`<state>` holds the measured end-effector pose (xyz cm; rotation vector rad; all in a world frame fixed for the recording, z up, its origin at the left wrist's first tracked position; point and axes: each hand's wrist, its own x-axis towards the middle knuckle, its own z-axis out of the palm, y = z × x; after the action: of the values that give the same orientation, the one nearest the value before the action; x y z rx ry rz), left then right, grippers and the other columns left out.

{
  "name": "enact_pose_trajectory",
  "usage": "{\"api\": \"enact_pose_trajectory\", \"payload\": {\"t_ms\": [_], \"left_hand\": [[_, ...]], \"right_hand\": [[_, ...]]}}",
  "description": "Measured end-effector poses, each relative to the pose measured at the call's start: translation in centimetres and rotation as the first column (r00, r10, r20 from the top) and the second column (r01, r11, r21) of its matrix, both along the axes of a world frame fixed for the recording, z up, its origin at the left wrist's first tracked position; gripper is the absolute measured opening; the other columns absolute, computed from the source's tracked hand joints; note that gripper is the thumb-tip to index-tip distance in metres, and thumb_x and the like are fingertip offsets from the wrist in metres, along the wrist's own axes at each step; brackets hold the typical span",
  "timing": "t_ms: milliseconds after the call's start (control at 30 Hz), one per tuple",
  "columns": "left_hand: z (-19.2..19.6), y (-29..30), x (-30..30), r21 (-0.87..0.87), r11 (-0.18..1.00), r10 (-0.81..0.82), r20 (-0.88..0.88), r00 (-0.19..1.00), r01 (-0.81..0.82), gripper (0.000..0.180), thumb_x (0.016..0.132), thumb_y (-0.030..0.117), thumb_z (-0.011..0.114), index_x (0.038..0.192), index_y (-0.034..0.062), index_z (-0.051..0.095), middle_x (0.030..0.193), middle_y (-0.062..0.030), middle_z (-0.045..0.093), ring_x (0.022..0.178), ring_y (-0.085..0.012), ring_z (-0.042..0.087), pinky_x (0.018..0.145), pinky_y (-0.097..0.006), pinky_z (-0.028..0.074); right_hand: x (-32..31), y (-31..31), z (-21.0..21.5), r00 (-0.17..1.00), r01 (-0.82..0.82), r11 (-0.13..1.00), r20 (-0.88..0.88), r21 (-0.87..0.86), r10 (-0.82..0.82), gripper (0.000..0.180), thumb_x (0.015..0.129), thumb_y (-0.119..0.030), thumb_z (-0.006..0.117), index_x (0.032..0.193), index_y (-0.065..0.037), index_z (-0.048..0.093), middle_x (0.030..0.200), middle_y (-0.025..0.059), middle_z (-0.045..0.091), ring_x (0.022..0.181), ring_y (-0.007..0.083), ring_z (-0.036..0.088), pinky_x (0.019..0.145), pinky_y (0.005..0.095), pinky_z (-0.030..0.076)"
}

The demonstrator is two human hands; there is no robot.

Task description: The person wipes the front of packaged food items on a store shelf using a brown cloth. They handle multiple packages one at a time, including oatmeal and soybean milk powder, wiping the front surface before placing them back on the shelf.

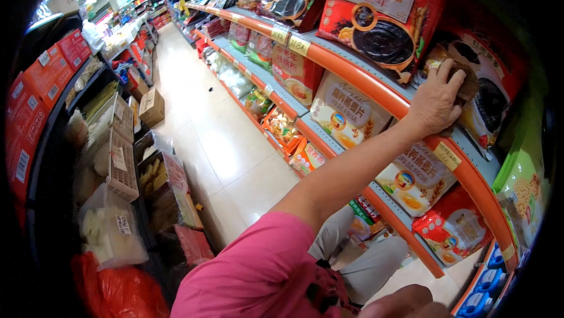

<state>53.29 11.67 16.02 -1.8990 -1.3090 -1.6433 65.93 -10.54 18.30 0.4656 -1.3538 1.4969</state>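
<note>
A brown cloth [468, 85] is sitting on the orange shelf edge [376, 86], pressed under the fingers of the right hand [437, 102], which are curling over it and gripping it. Just beyond the fingertips a white-and-dark food bag [490, 103] is standing on the shelf, and above and to the left of the knuckles a big red bag with a dark bowl picture [382, 12] is leaning. Below the wrist, cream cereal bags [346, 112] are lining the lower shelf. The left hand [405, 305] is showing only partly at the bottom edge, and its fingers cannot be made out. Far behind the forearm, a tiled aisle floor [217, 136] is stretching away.
</note>
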Motion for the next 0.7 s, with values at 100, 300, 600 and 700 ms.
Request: {"api": "enact_pose_trajectory", "payload": {"t_ms": [100, 300, 600, 700], "left_hand": [[-0.1, 0.2, 0.0, -0.008, 1.0, 0.005, 0.0, 1.0, -0.005, 0.053, 0.059, 0.012, 0.062, 0.107, 0.0055, 0.04, 0.11, -0.0162, 0.036, 0.095, -0.0358, 0.042, 0.076, -0.042, 0.042], [-0.1, 0.1, -0.1, -0.003, 1.0, -0.004, 0.021, 1.0, 0.004, 0.051, 0.059, 0.012, 0.062, 0.105, 0.0057, 0.041, 0.107, -0.0162, 0.036, 0.096, -0.0362, 0.042, 0.076, -0.042, 0.042], [-0.2, 0.3, -0.3, 0.029, 0.999, 0.02, 0.015, 1.0, -0.02, 0.052, 0.058, 0.014, 0.063, 0.105, 0.0073, 0.041, 0.107, -0.0142, 0.038, 0.095, -0.0354, 0.043, 0.075, -0.042, 0.043], [-0.2, 0.6, -0.1, 0.025, 0.999, 0.035, 0.014, 0.999, -0.036, 0.051, 0.059, 0.014, 0.062, 0.105, 0.0082, 0.042, 0.107, -0.014, 0.039, 0.095, -0.0352, 0.043, 0.075, -0.041, 0.044]], "right_hand": [[0.3, 0.6, -0.1, 0.999, -0.033, 0.999, 0.009, 0.0, 0.033, 0.016, 0.082, -0.028, 0.049, 0.08, -0.021, 0.063, 0.097, -0.0014, 0.055, 0.098, 0.0194, 0.045, 0.086, 0.0428, 0.036], [0.8, 1.3, -0.5, 0.997, -0.08, 0.997, 0.018, -0.005, 0.08, 0.019, 0.083, -0.03, 0.047, 0.081, -0.021, 0.063, 0.098, -0.0007, 0.054, 0.099, 0.0192, 0.044, 0.087, 0.0429, 0.034], [1.6, 2.1, -0.2, 0.997, -0.082, 0.996, -0.002, 0.017, 0.082, 0.023, 0.084, -0.033, 0.044, 0.083, -0.022, 0.064, 0.101, 0.0004, 0.053, 0.101, 0.0188, 0.043, 0.089, 0.043, 0.032], [1.8, 2.2, -0.1, 0.998, -0.057, 0.998, -0.004, 0.027, 0.057, 0.025, 0.084, -0.034, 0.043, 0.084, -0.022, 0.064, 0.102, 0.0008, 0.053, 0.101, 0.0187, 0.043, 0.089, 0.043, 0.031]]}}
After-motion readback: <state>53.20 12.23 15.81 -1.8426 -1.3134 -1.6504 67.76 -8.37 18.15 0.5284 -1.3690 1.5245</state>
